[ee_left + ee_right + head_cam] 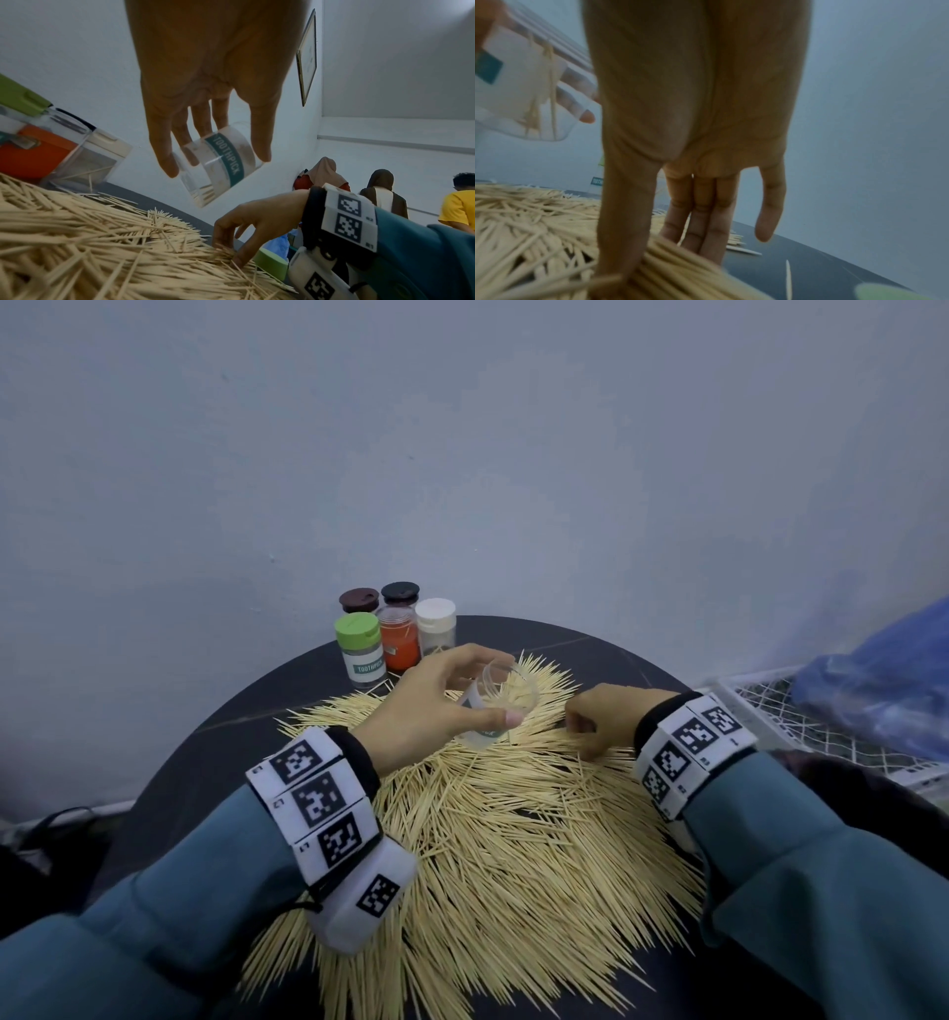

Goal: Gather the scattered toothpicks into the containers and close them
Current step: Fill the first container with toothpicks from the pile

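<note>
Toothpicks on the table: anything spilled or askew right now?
Yes. The toothpicks lie spilled in a heap across the dark table. The clear jar in the left hand is tilted, lidless, nearly empty; the right hand pinches a bunch.

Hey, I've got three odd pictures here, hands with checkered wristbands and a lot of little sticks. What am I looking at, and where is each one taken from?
There is no machine here. A person is working with bare hands and wearing three cameras. The wide picture comes from a camera on the head, looking down. The other two come from cameras on the wrists, each looking along its hand, so the palm fills the frame. The patterned bands are strapped round both wrists.

A dark round table is covered by a heap of toothpicks. Four closed containers stand at the back.

The left hand holds an open clear jar, tilted, with a few toothpicks inside. The right hand pinches a bunch from the heap.
</note>
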Available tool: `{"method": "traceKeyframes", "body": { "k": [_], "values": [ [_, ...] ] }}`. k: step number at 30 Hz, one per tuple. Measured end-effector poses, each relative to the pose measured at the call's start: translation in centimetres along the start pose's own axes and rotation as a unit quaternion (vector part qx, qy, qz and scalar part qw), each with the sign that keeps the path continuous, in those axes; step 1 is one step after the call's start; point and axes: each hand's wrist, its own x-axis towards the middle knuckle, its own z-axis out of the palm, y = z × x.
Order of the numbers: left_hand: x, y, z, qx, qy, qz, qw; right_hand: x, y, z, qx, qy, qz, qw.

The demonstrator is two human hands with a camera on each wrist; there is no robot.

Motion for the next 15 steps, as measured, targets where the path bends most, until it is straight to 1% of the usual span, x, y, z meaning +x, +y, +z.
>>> {"method": "traceKeyframes", "body": {
  "k": [4, 11, 13, 15],
  "values": [
    [-0.2, 0.0, -0.4, -0.005, 0.006, 0.0, 1.0, 0.0, -0.4, 0.3, -0.003, -0.009, -0.016, 1.0],
    [-0.7, -0.1, -1.6, -0.007, 0.019, -0.002, 1.0, -0.4, -1.2, -0.4, 0.003, -0.004, -0.034, 0.999],
    [-0.7, 0.2, -2.0, -0.013, 0.019, 0.0, 1.0, -0.6, -1.2, -0.6, 0.014, 0.001, -0.037, 0.999],
    [-0.7, 0.4, -2.4, -0.022, 0.023, -0.002, 1.0, -0.7, -1.3, -0.8, 0.048, -0.005, -0.041, 0.998]
  ]
}}
